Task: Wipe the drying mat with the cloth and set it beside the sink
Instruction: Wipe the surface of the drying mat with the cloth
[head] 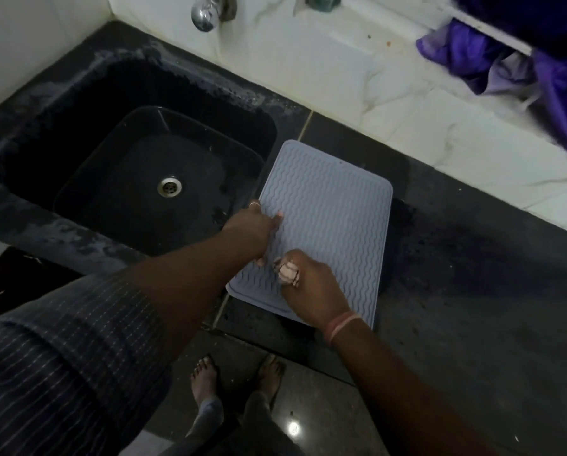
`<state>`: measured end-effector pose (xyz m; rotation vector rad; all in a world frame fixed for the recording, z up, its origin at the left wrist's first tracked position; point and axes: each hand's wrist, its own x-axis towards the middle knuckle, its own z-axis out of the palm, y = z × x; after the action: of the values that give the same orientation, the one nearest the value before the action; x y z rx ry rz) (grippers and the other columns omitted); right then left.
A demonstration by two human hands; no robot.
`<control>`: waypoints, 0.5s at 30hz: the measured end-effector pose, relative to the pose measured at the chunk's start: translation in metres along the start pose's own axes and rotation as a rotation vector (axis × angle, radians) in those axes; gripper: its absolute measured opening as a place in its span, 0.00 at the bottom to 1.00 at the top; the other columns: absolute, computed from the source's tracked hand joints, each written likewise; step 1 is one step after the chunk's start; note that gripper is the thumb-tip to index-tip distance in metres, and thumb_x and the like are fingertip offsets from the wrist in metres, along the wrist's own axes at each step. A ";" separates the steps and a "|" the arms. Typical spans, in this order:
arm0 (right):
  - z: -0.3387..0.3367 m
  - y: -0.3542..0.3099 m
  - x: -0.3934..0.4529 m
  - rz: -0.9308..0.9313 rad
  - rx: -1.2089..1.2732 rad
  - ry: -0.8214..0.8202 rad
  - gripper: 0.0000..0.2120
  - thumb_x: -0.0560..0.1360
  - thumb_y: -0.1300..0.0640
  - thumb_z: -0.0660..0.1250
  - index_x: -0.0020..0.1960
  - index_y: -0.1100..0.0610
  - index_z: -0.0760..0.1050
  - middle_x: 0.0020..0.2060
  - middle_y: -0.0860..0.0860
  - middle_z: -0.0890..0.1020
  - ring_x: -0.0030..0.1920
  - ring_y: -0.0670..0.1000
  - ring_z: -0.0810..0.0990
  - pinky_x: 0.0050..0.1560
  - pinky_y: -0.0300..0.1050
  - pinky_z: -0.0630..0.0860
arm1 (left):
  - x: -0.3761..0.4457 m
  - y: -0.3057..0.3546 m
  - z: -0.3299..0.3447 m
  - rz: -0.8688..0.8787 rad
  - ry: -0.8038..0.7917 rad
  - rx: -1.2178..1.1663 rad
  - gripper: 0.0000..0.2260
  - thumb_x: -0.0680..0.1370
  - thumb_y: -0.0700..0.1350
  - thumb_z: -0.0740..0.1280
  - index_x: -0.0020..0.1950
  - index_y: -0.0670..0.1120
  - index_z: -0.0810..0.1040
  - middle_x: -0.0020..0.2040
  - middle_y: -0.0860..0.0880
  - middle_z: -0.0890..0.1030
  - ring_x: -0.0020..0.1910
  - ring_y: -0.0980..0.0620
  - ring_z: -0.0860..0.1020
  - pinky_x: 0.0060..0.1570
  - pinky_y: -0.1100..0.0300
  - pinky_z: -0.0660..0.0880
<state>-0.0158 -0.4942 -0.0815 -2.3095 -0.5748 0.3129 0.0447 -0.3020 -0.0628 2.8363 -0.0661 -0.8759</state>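
The drying mat [328, 218], pale grey-blue with wavy ridges and rounded corners, lies flat on the dark counter [456, 274] just right of the black sink [137, 179], its long axis running near to far, tilted slightly left at the near end. No writing is readable on it. The left hand [254, 230] grips the mat's left edge. The right hand [308, 284] rests on the near part, fingers curled round a small pinkish cloth [287, 270].
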 end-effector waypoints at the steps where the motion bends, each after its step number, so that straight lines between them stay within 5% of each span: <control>1: 0.001 -0.002 -0.007 0.026 0.024 -0.011 0.12 0.72 0.68 0.73 0.54 0.60 0.78 0.48 0.52 0.85 0.47 0.46 0.82 0.50 0.35 0.78 | -0.002 0.000 -0.001 0.002 -0.002 -0.001 0.52 0.70 0.54 0.81 0.84 0.59 0.50 0.77 0.35 0.54 0.74 0.34 0.66 0.70 0.43 0.73; 5: -0.010 -0.007 -0.014 0.247 0.234 -0.094 0.12 0.71 0.67 0.75 0.52 0.58 0.81 0.46 0.50 0.85 0.45 0.43 0.82 0.47 0.32 0.78 | -0.009 0.006 -0.005 -0.033 -0.029 -0.010 0.52 0.70 0.52 0.81 0.84 0.59 0.50 0.78 0.36 0.53 0.75 0.35 0.64 0.70 0.44 0.72; 11: -0.060 0.005 0.039 0.632 0.959 0.215 0.06 0.78 0.63 0.69 0.52 0.64 0.82 0.44 0.60 0.85 0.42 0.57 0.85 0.37 0.50 0.83 | -0.016 0.008 -0.004 -0.065 -0.020 -0.073 0.51 0.71 0.44 0.81 0.84 0.60 0.53 0.79 0.39 0.53 0.77 0.35 0.61 0.71 0.42 0.71; 15: -0.070 0.014 0.073 0.638 0.796 0.359 0.24 0.70 0.64 0.74 0.64 0.66 0.73 0.54 0.62 0.84 0.52 0.62 0.86 0.40 0.48 0.84 | -0.014 0.007 -0.003 -0.069 -0.020 -0.083 0.51 0.70 0.46 0.81 0.83 0.60 0.52 0.80 0.39 0.52 0.78 0.35 0.61 0.73 0.41 0.69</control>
<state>0.0788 -0.5093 -0.0463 -1.6354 0.4288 0.3305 0.0350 -0.3074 -0.0511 2.7673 0.0649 -0.8994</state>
